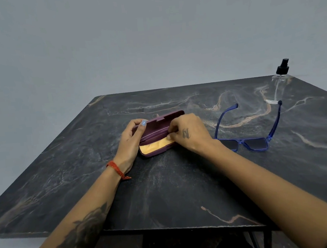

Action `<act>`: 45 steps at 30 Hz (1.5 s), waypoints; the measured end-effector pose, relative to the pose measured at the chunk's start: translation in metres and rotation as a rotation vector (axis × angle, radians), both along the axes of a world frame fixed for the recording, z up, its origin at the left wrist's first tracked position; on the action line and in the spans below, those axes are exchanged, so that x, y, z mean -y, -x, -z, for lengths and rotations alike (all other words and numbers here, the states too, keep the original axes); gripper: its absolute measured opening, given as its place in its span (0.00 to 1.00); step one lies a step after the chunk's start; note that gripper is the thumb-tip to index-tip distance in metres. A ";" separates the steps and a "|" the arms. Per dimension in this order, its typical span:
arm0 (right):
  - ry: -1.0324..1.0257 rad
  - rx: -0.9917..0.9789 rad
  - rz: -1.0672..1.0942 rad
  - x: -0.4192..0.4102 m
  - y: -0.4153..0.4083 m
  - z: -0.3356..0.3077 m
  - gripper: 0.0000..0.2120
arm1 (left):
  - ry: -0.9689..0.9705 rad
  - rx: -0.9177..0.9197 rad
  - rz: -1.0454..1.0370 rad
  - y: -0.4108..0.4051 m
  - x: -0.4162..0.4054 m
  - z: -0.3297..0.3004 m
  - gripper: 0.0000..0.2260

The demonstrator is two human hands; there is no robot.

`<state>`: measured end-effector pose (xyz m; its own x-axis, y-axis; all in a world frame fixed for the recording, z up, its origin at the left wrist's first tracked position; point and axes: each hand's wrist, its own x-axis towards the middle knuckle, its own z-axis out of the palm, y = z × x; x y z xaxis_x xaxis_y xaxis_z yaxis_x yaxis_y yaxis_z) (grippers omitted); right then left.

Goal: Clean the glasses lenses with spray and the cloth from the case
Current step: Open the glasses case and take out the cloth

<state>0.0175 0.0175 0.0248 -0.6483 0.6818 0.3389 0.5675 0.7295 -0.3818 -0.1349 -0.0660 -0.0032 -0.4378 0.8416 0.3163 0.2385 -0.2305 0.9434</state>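
Observation:
A purple glasses case (pixel 159 127) lies open in the middle of the dark marble table (pixel 174 191). A yellow cloth (pixel 154 146) lies inside its lower half. My left hand (pixel 129 141) grips the case's left end, thumb on the raised lid. My right hand (pixel 189 131) rests on the case's right end, its fingertips pinching the cloth's right edge. Blue-framed glasses (pixel 247 134) with dark lenses lie to the right, arms unfolded and pointing away from me. A clear spray bottle (pixel 279 84) with a black pump stands upright at the far right.
A pale grey wall rises behind the table. The table's front edge runs near my forearms, with a dark frame and legs (pixel 252 238) below it. A red thread band (pixel 116 169) circles my left wrist.

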 end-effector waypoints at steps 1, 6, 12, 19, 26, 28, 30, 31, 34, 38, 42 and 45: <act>0.008 0.043 -0.061 0.001 0.003 -0.002 0.11 | -0.009 0.007 0.003 -0.001 0.000 0.000 0.06; 0.027 0.222 -0.242 -0.004 0.012 -0.012 0.11 | -0.036 0.043 0.002 0.000 -0.001 -0.001 0.07; 0.028 0.322 -0.274 -0.008 0.018 -0.017 0.11 | -0.043 0.051 -0.001 0.001 -0.002 0.000 0.07; -0.051 0.324 -0.258 -0.004 0.017 -0.010 0.09 | -0.044 0.061 0.020 0.001 -0.001 0.000 0.06; -0.223 0.123 -0.298 -0.002 0.002 -0.002 0.08 | -0.038 0.065 0.057 0.001 0.000 0.000 0.06; -0.294 0.028 -0.311 -0.001 -0.003 -0.002 0.07 | -0.031 0.048 0.065 0.003 0.001 0.001 0.05; -0.345 -0.057 -0.309 0.001 -0.009 -0.004 0.06 | -0.015 0.014 0.073 0.004 0.002 0.002 0.06; -0.361 -0.090 -0.304 0.003 -0.012 -0.006 0.06 | -0.007 -0.001 0.081 0.004 0.002 0.002 0.07; -0.387 -0.165 -0.291 0.008 -0.023 -0.009 0.05 | 0.016 -0.053 0.094 0.002 0.004 0.000 0.10; -0.344 -0.260 -0.265 0.017 -0.035 -0.008 0.06 | 0.032 -0.129 0.109 0.000 0.006 -0.001 0.14; -0.269 -0.318 -0.263 0.024 -0.042 -0.005 0.04 | 0.032 -0.212 0.128 0.001 0.007 0.002 0.18; -0.202 -0.311 -0.254 0.026 -0.044 -0.003 0.05 | 0.044 -0.264 0.139 0.002 0.008 0.002 0.18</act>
